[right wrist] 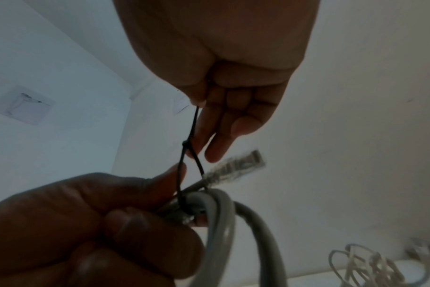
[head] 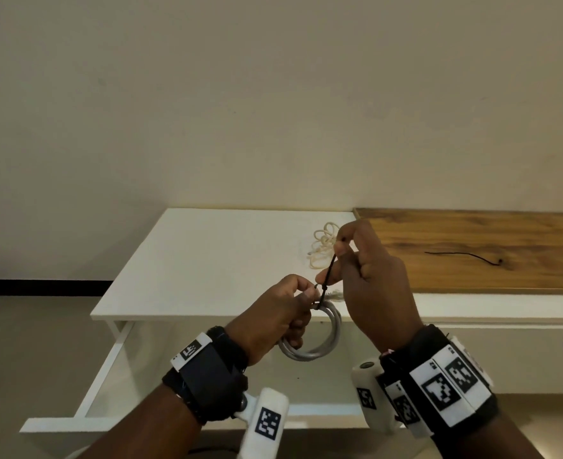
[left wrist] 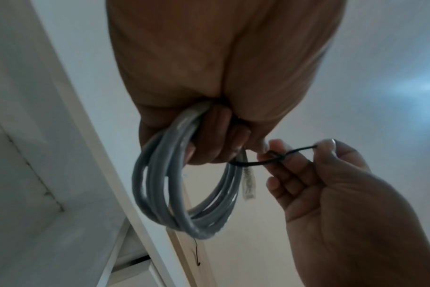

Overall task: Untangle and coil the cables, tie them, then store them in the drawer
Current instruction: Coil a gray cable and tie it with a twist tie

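My left hand point(head: 286, 313) grips a coiled grey cable point(head: 320, 346) above the open drawer point(head: 108, 376); the coil point(left wrist: 179, 194) hangs from the curled fingers and its clear plug point(left wrist: 248, 186) dangles beside it. A thin black tie point(head: 328, 279) is looped round the top of the coil. My right hand point(head: 363, 260) pinches the tie's free end between thumb and forefinger, and the strand runs taut up from the coil. In the right wrist view the black tie point(right wrist: 189, 151) runs through its small head and circles the grey cable point(right wrist: 224, 217). A cream cable point(head: 323, 246) lies tangled on the white top.
The white cabinet top point(head: 207, 260) stands against the wall. To its right is a wooden surface point(head: 472, 253) with a second black tie point(head: 462, 256) lying on it. The drawer's front panel point(head: 174, 422) juts out near my wrists.
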The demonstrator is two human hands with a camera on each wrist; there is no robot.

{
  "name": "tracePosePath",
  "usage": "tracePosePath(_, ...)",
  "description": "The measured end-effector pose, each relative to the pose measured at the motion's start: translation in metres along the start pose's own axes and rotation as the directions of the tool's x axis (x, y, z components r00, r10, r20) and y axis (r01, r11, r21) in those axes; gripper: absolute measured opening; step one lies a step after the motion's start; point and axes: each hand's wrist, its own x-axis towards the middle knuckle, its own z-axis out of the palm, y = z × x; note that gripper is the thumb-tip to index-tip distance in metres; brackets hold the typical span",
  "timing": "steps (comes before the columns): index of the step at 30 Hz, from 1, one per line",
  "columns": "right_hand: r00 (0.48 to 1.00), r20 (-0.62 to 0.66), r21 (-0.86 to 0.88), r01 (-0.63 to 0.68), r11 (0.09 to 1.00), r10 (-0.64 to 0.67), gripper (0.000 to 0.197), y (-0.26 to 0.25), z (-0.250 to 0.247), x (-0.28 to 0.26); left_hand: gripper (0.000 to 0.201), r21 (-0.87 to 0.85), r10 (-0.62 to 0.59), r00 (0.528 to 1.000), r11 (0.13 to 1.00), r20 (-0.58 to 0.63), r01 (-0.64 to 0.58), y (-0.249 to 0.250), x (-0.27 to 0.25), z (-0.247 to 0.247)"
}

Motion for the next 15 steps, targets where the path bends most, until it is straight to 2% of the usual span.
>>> tracePosePath(3, 0.999, 0.026, -0.001, -0.018, 1.000, 0.018, 0.015, 0.009, 0.003, 0.002, 0.027, 0.070, 0.026, 1.000, 0.997, 0.012, -0.027, -0.001, -0.001, 0.006)
tracePosePath(7, 1.000, 0.024, -0.091, -0.017, 0.996, 0.020, 0.015, 0.025, 0.009, 0.001, 0.029, 0.092, 0.038, 0.999, 0.995, 0.026, -0.040, -0.003, -0.003, 0.012)
tracePosePath(10, 0.999, 0.019, -0.050, -0.048, 0.998, 0.049, 0.014, 0.031, 0.009, 0.002, 0.028, 0.124, 0.009, 1.000, 0.992, 0.011, -0.010, -0.006, -0.003, 0.013)
tracePosePath(15, 1.000, 0.020, -0.015, -0.005, 1.000, 0.005, 0.017, 0.028, 0.011, 0.002, 0.023, 0.136, -0.026, 1.000, 0.990, -0.001, 0.026, -0.009, -0.001, 0.012)
